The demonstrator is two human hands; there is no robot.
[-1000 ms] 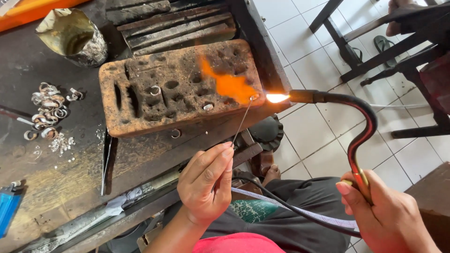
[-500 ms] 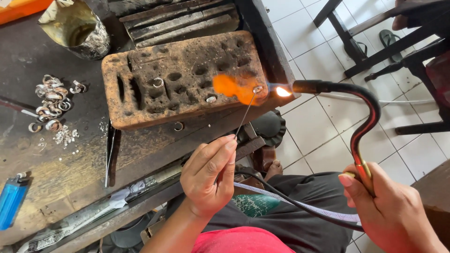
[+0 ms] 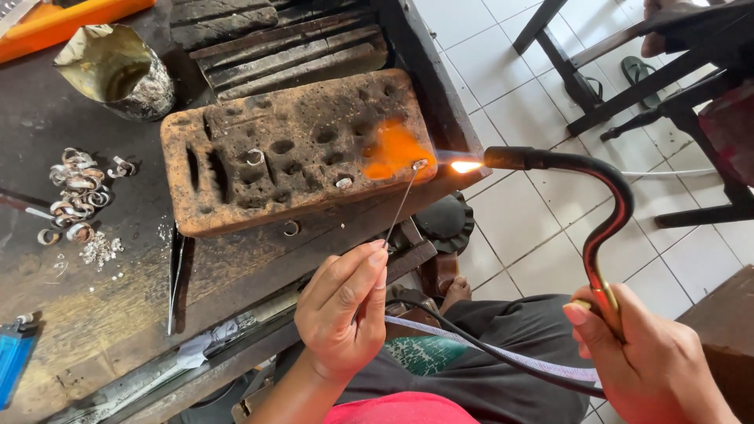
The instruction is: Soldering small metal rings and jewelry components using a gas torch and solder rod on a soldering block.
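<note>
My left hand (image 3: 343, 310) pinches a thin metal wire (image 3: 401, 206) whose tip reaches a small silver ring (image 3: 419, 165) on the right end of a scorched brown block (image 3: 236, 192) full of holes. My right hand (image 3: 648, 361) grips the handle of a curved black torch (image 3: 598, 212). Its nozzle points left and a bright flame (image 3: 465, 166) plays on the ring, with an orange glow (image 3: 393, 149) on the block beside it. Two more rings (image 3: 255, 156) rest in the block's hollows.
A pile of silver rings (image 3: 77, 192) lies on the dark workbench at left, near tweezers (image 3: 175, 281), a dented metal cup (image 3: 118, 71) and a blue lighter (image 3: 12, 361). Hoses (image 3: 487, 349) cross my lap. Dark furniture legs (image 3: 628, 71) stand on white tiles at right.
The flame and orange glow stay at the block's right end while the wire tip has come down onto the ring there. The view has shifted slightly.
</note>
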